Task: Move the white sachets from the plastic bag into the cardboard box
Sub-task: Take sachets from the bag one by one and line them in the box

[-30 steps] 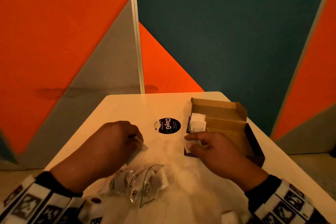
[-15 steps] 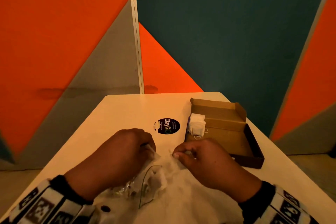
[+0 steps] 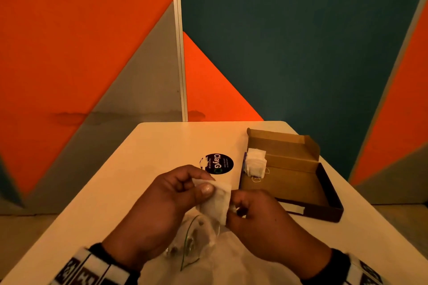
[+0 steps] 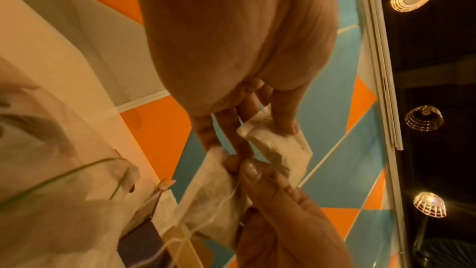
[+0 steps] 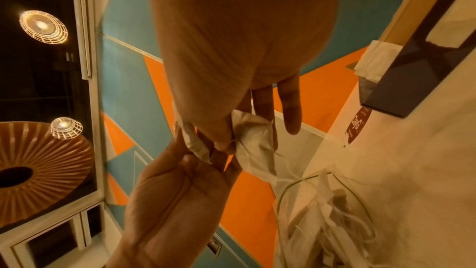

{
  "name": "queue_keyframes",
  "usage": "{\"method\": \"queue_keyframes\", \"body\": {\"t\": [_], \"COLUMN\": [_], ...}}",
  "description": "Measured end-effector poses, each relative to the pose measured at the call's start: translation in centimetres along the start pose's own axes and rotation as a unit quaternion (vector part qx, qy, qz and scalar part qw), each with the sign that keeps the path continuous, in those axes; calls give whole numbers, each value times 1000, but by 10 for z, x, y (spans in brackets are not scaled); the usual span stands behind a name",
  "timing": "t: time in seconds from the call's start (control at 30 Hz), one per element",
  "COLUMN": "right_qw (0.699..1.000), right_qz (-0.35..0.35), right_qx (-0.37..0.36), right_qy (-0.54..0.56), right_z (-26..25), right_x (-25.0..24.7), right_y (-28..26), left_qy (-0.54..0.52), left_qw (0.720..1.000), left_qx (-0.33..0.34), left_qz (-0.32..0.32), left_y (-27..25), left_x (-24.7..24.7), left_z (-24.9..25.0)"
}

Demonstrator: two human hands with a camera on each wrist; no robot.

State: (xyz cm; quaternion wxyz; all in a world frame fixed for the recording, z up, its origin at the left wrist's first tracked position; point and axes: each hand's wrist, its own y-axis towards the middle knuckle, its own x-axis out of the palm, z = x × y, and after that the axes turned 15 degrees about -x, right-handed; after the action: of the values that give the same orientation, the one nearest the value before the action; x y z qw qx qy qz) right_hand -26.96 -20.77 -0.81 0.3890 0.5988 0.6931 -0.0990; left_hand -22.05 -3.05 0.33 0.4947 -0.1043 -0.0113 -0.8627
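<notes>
I am holding a white sachet (image 3: pixel 216 201) up in the lower middle of the head view, both hands on it at once. My left hand (image 3: pixel 166 203) is pinching its upper edge between thumb and curled fingers, and my right hand (image 3: pixel 257 217) is nipping its right-hand side with curled fingertips. In the left wrist view there seem to be two sachets pressed together (I cannot say for certain). A thin string (image 4: pixel 226 197) is trailing down from them.

The plastic bag (image 3: pixel 194 236) is lying crumpled on the table (image 3: pixel 143 159) just below my hands, with more sachets showing through it in the right wrist view. The cardboard box (image 3: pixel 289 169) is sitting open at the right of the frame, a stack of white sachets (image 3: pixel 254 163) standing against its left wall.

I am judging these sachets as very light, soft and easily crushed, with paper that could tear. I am taking them by a flat edge, gently, and I am watching the string, which could snag on the bag.
</notes>
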Motion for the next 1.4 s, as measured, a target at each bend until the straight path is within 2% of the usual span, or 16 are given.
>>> {"method": "queue_keyframes", "body": {"t": [0.17,0.27,0.37,0.5,0.67,0.77,0.87,1.0,1.1,1.23,1.4], "right_qw": [996,979,967,955,948,930,918,939,949,945,943], "right_qz": [65,143,173,180,161,162,164,148,134,153,167], "right_qx": [7,27,29,25,26,38,44,28,32,42,78], "right_qy": [66,140,186,235,274,326,359,309,285,287,277], "right_z": [6,12,11,9,9,9,10,7,6,6,8], "right_x": [-3,0,6,11,11,11,10,10,11,14,14], "right_y": [-2,-2,-1,1,-3,-4,-5,-4,-5,-4,-2], "left_qy": [-36,-34,-6,16,30,61,70,103,93,111,100], "left_qw": [996,994,993,988,988,982,983,975,977,983,985], "left_qx": [15,1,-4,11,27,31,26,59,58,48,59], "left_qz": [76,100,118,150,152,178,167,188,184,139,126], "left_y": [3,3,3,9,10,14,13,13,14,15,20], "left_x": [2,6,16,22,25,22,22,21,19,10,2], "left_z": [2,-3,-11,-18,-22,-28,-27,-24,-27,-20,-6]}}
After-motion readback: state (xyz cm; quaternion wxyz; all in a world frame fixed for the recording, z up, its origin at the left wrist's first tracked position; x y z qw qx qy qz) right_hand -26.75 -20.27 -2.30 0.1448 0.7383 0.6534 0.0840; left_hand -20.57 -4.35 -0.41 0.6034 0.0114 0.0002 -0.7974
